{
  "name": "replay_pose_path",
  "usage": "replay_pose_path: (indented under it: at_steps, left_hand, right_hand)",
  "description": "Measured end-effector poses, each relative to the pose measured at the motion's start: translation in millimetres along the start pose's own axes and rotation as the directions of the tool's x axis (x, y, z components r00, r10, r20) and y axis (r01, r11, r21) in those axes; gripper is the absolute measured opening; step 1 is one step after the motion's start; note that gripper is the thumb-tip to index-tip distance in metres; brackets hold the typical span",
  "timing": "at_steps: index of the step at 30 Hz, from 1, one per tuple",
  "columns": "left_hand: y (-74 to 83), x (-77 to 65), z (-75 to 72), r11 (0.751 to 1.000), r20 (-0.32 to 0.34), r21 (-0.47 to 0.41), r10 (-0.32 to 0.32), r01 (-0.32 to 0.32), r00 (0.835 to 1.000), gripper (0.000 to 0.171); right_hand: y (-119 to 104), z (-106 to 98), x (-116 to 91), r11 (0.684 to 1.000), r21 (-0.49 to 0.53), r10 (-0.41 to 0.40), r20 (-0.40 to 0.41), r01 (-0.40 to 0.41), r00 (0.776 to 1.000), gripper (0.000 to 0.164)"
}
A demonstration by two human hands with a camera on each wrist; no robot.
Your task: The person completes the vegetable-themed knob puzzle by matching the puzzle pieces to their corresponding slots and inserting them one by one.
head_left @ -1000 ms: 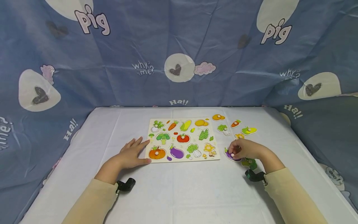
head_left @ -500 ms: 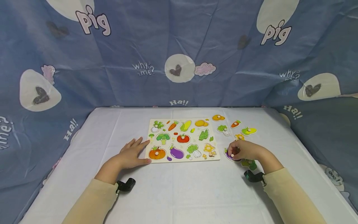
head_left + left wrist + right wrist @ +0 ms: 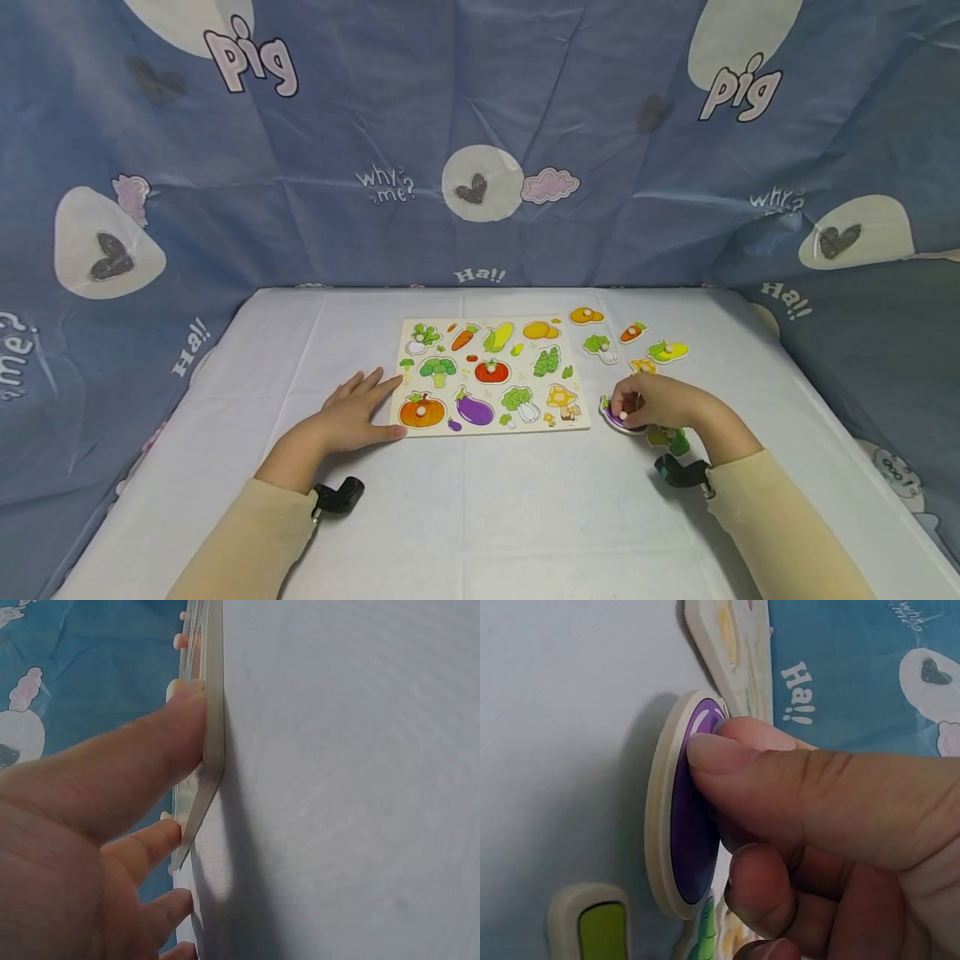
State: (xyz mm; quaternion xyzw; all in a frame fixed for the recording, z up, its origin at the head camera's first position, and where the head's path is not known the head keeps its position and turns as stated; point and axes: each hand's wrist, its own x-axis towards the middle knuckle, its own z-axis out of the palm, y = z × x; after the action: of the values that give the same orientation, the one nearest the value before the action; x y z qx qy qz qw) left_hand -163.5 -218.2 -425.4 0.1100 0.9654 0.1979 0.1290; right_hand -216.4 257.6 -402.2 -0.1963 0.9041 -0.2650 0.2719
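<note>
A wooden vegetable puzzle board (image 3: 519, 364) lies mid-table. My left hand (image 3: 351, 418) rests at its left side with fingers spread; in the left wrist view the thumb (image 3: 176, 735) presses on the board's edge near a corner. To the right of the board, my right hand (image 3: 660, 402) pinches the knob of a purple eggplant puzzle piece (image 3: 694, 840) between thumb and fingers. The knob is mostly hidden by the thumb in the right wrist view, and a shadow falls beside the piece. Knobbed pumpkin (image 3: 420, 411) and tomato (image 3: 491, 372) pieces sit in the board.
Right of the board lie loose pieces: potato (image 3: 582, 316), carrot (image 3: 632, 332), corn (image 3: 671, 350), leafy cabbage (image 3: 597, 344) and mushroom (image 3: 642, 366). Green pieces (image 3: 677, 441) lie partly under the right hand. A blue printed cloth (image 3: 480, 100) hangs behind the white table.
The eggplant piece has shifted very slightly left in the right hand's pinch. My left hand has stayed at the board's left edge.
</note>
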Motion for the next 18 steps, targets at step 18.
replay_pose_path:
  at_steps: [18]
  left_hand:
    - [-0.3,0.8,0.3,1.0,0.004,0.004,-0.002,0.002,1.0,0.092]
  right_hand:
    - [-20.7,-10.8,-4.4,0.993,-0.004,-0.117,0.003,0.117,0.993,0.013]
